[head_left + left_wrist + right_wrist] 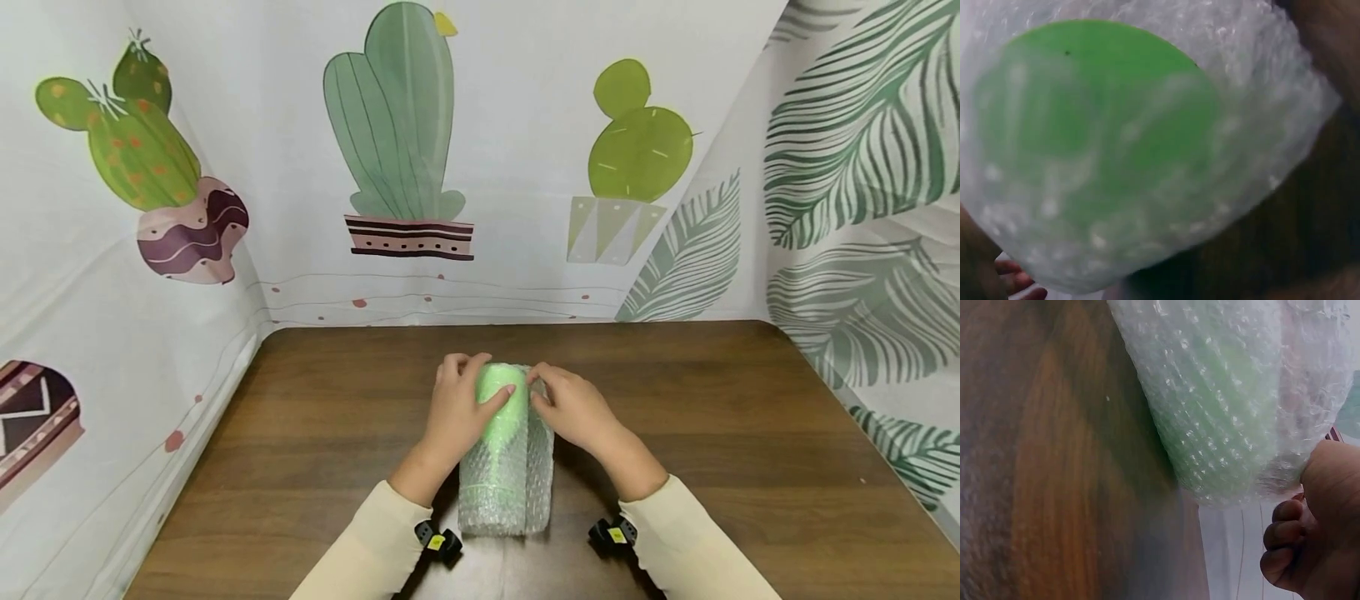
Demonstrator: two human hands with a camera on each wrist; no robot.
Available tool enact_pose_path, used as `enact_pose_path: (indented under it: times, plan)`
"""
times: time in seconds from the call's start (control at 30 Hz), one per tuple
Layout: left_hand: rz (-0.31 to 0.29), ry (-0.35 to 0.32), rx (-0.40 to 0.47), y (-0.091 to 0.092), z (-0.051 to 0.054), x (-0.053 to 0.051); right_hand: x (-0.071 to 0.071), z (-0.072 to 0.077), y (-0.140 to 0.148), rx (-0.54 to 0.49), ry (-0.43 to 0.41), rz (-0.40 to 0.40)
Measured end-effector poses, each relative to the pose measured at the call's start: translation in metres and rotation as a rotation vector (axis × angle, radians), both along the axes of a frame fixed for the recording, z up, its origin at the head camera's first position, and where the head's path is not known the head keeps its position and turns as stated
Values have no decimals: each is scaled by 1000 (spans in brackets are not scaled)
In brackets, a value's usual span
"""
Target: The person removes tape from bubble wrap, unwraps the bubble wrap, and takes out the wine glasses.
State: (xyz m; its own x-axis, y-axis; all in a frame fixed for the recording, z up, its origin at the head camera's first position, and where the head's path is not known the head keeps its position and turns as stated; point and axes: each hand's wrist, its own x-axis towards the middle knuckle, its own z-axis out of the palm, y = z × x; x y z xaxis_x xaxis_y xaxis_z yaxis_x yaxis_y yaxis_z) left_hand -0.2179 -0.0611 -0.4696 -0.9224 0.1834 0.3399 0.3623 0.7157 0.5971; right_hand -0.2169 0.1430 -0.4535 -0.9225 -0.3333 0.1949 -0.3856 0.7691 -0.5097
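A light green cylindrical object [504,377] lies wrapped in clear bubble wrap [491,504] near the middle of the table. My left hand [459,408] holds the far end of the roll from the left, its thumb across the top and its fingers over the far side. On the right, my right hand [581,410] pinches the far part of the loose wrap flap between thumb and fingers. In the left wrist view, a round green end [1100,94] shows through the plastic. The right wrist view has the curled right fingers [1282,540] beside the wrap's edge.
The brown wooden table [330,417] reaches back to a white cloth [517,167] printed with cacti and leaves. That cloth also hangs along the left and right sides. A small black camera [442,542] sits at the left wrist, another black camera [611,535] at the right.
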Motion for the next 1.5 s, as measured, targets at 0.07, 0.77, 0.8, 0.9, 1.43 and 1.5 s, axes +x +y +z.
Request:
enact_pose_path:
  times: [0.07,0.77,0.8,0.9,1.43,1.5]
  plan:
    - [-32,115,-63,0,2,1,0,1,0,-5,-38,14]
    - [-156,181,-273,-4,11,21,9,-17,16,5,-54,143]
    - [-151,191,-278,-4,10,22,9,-18,16,2,-50,142]
    - [-142,205,-283,-5,7,24,10,-20,18,-6,-52,139]
    - [-122,196,-232,-10,0,26,8,-28,24,-97,-148,169]
    - [-120,196,-226,-11,0,25,7,-29,25,-104,-158,167]
